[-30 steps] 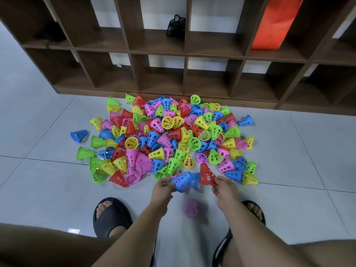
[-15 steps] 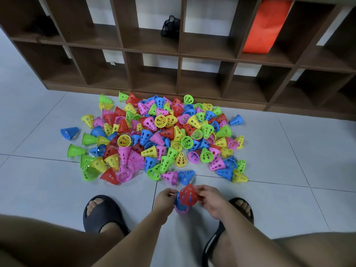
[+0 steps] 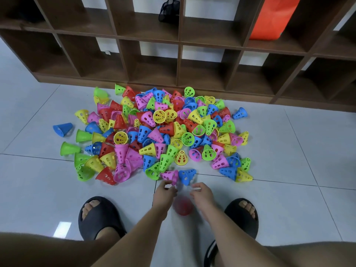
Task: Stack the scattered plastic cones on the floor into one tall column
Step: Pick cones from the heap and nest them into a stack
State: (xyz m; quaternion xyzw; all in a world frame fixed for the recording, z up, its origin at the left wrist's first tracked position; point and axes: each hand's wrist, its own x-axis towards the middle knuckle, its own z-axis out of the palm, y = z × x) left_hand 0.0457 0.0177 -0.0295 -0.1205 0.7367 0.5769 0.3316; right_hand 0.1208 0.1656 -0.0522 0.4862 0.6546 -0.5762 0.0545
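Your left hand [image 3: 164,192] and right hand [image 3: 202,193] hover blurred over the tiled floor [image 3: 289,170], each grip loosely spread and holding nothing. Just below and between them a blurred red cone [image 3: 183,208] sits on the floor, near the colourful cone pile [image 3: 159,132].

Cone pile [image 3: 159,132] on floor [image 3: 289,170], shelf unit [image 3: 179,64] behind it; separate cone [image 3: 183,206] before pile, between 2 sandals [image 3: 98,218]
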